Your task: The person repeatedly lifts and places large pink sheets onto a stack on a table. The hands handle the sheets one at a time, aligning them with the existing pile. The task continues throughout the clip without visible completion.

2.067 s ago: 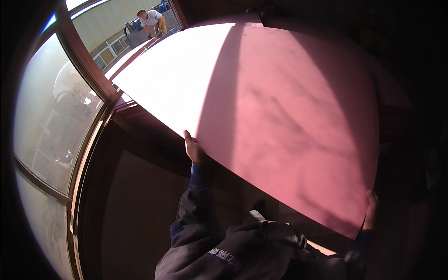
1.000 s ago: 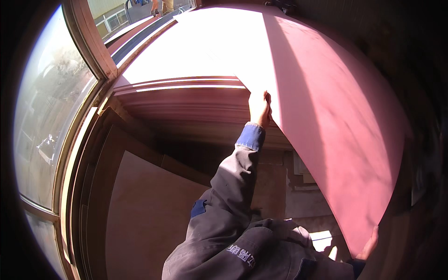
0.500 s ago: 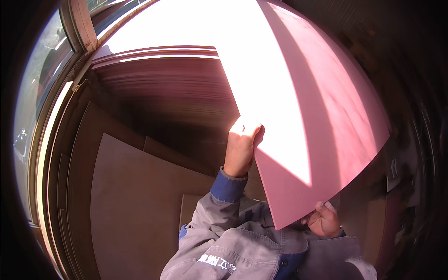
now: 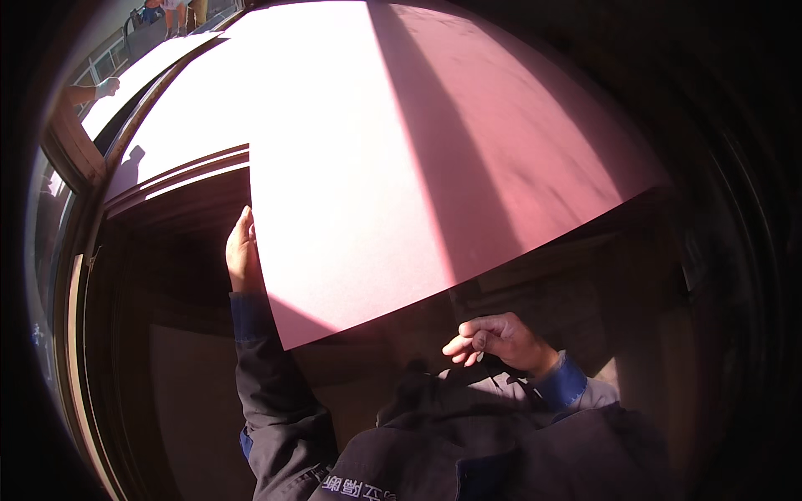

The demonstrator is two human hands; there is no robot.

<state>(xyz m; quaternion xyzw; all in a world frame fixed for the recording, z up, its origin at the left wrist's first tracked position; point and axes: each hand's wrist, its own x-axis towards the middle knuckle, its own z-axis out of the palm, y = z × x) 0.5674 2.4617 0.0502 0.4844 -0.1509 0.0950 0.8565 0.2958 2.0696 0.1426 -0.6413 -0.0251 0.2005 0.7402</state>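
A large, flat pink sheet [image 4: 493, 192] spreads before me, its left part washed white by sunlight and shadow bands crossing its right. My left hand [image 4: 241, 255] grips its left edge, fingers pointing up along it; part of the hand is hidden by the sheet. Below the near edge, apart from the sheet, my right hand [image 4: 505, 341] hangs in front of my chest. Its fingers are loosely bent and slightly apart, with nothing seen in them. At the left, a stack of similar sheets [image 4: 180, 179] lies partly under the held sheet.
A window frame [image 4: 73, 154] runs along the left side. Beyond it, another person's hand [image 4: 109, 86] is by a bright panel [image 4: 138, 79], and legs [image 4: 175, 18] show farther off. A tall board [image 4: 180, 392] stands in shade at lower left.
The sheet has swung left and its near corner has moved up and left. My left hand has gone left with it. My right hand has let go of the near edge.
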